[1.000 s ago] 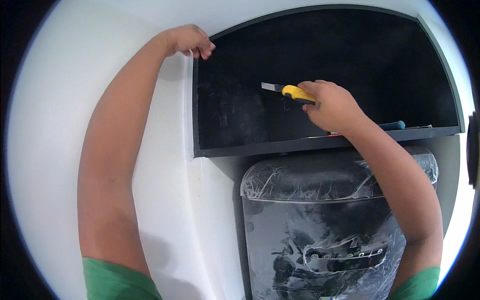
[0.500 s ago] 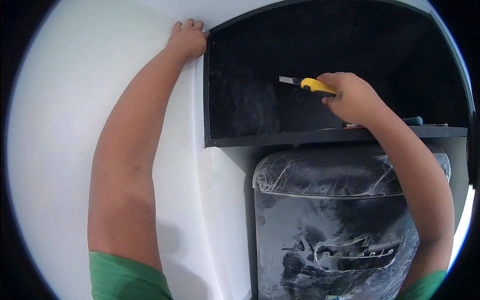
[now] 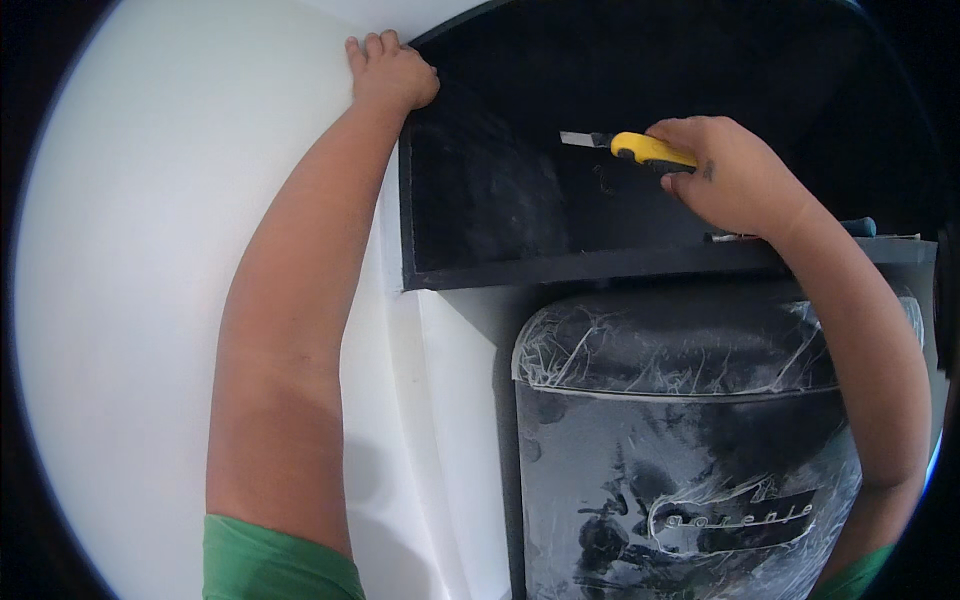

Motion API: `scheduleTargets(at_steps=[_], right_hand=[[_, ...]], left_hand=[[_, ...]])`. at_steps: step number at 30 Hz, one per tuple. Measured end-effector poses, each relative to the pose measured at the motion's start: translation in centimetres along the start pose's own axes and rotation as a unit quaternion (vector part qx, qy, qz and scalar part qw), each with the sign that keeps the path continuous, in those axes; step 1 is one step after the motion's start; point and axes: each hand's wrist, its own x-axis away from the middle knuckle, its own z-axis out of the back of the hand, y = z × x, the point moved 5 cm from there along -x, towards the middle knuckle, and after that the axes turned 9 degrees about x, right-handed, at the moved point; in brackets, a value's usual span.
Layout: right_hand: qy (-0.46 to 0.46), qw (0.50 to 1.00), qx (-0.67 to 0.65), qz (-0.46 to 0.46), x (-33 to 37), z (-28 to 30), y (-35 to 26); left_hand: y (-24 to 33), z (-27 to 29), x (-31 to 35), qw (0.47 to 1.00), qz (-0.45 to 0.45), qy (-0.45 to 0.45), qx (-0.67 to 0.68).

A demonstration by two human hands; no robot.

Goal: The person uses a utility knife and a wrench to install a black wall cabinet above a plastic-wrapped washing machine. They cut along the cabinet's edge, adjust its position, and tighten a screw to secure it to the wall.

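- Gripping a yellow knife [image 3: 648, 151] in the right hand [image 3: 738, 178], with the blade [image 3: 582, 139] slid out and pointed left.
- Holding it up in front of the black cabinet [image 3: 700, 55], higher than the front ledge [image 3: 590, 266] and well apart from the left edge. Can't tell about any contact with the back panel.
- Biggest change: up at the cabinet's top left corner. A second ago, reaching over the edge with bent fingers; now bracing flatter with the left hand [image 3: 398, 80], with fingers fanned up against the white wall [image 3: 150, 250] and the thumb side tucked at the cabinet's edge.
- No way to tell about anything thin pinched there, being hidden from this angle.
- Hardly any change with the knife: same grip, same direction, roughly the same spot against the cabinet. Mostly just a shifted head view.
- Meaning for the work, at a guess: steadying or feeling along that corner with the left, keeping the knife handy with the right. No obvious cutting right now.
- Also in view: a blue-handled tool [image 3: 860, 228] on the ledge behind the right forearm, plus a fridge [image 3: 590, 440] in crinkled plastic underneath.
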Motion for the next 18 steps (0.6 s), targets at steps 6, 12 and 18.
scheduleTargets(at_steps=[6, 12, 18], right_hand=[[-0.015, 1.000, -0.001, -0.014, -0.6, -1.0, 0.1], [0.001, 1.000, 0.019, -0.019, -0.3, -1.0, 0.0], [-0.018, 1.000, 0.008, -0.011, -0.4, -0.3, -0.2]], left_hand=[[0.3, -2.3, -0.1, 0.992, 0.053, 0.096, 0.059], [0.2, -2.3, -1.3, 0.990, 0.072, 0.094, 0.070], [0.2, -1.0, -1.7, 0.987, 0.105, 0.047, 0.112]])
